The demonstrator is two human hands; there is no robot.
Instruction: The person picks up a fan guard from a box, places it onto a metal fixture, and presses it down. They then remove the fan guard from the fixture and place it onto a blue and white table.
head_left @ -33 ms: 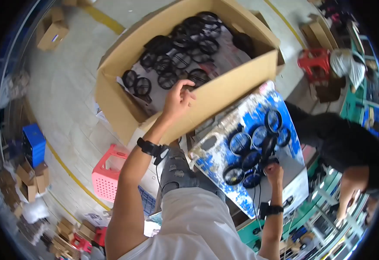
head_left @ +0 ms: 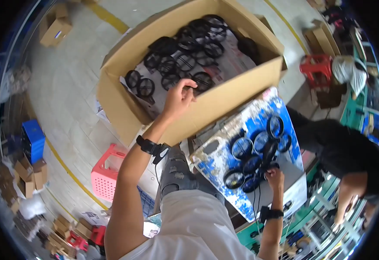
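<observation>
Over the near wall of a big cardboard box (head_left: 237,92) hangs my left hand (head_left: 180,97), fingers loosely curled and apart, with no object visible in them. Just beyond its fingertips lies a black round frame with crossbars (head_left: 203,81), one of several in the box. My right hand (head_left: 275,177) is closed at the near end of a black part (head_left: 269,151) above a worn blue-and-white board (head_left: 211,159); the fingers cover what they grip. Several black round frames (head_left: 242,147) lie on that board. Thin black cords hang beside my right hand.
A pink plastic stool (head_left: 104,178) stands left of my legs. To the right, a person in black (head_left: 341,143) leans at a green workbench; a red stool (head_left: 316,71) is farther off. A blue box (head_left: 33,142) and open cartons (head_left: 24,177) line the left side.
My right hand is slightly lower, and the black part with it appears a little lower too. The whole view has shifted slightly; my left hand stays over the box wall.
</observation>
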